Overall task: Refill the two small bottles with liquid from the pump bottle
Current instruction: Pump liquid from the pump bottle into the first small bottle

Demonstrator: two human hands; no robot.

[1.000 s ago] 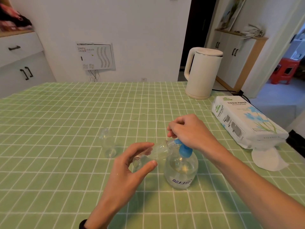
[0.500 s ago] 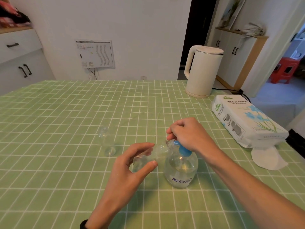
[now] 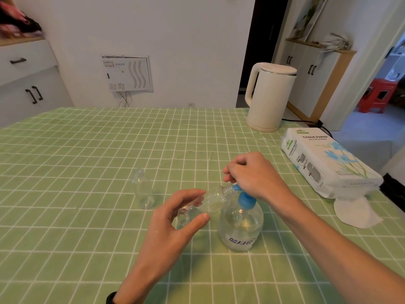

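A clear pump bottle [image 3: 240,224] with a blue pump top and some liquid inside stands on the green checked tablecloth. My right hand [image 3: 252,174] rests closed on its pump head, hiding most of it. My left hand [image 3: 175,220] holds a small clear bottle [image 3: 208,204] tilted on its side, its threaded mouth touching the blue nozzle. A second small clear bottle [image 3: 142,191] stands upright and uncapped to the left, apart from both hands.
A white electric kettle [image 3: 268,97] stands at the back right, its cord trailing off the table. A pack of tissue paper [image 3: 324,165] lies along the right edge with a loose tissue [image 3: 355,211] in front of it. White cabinets stand beyond the table.
My right hand dipped on the pump head and has come slightly back up. The tilted small bottle and my left hand have stayed in place.
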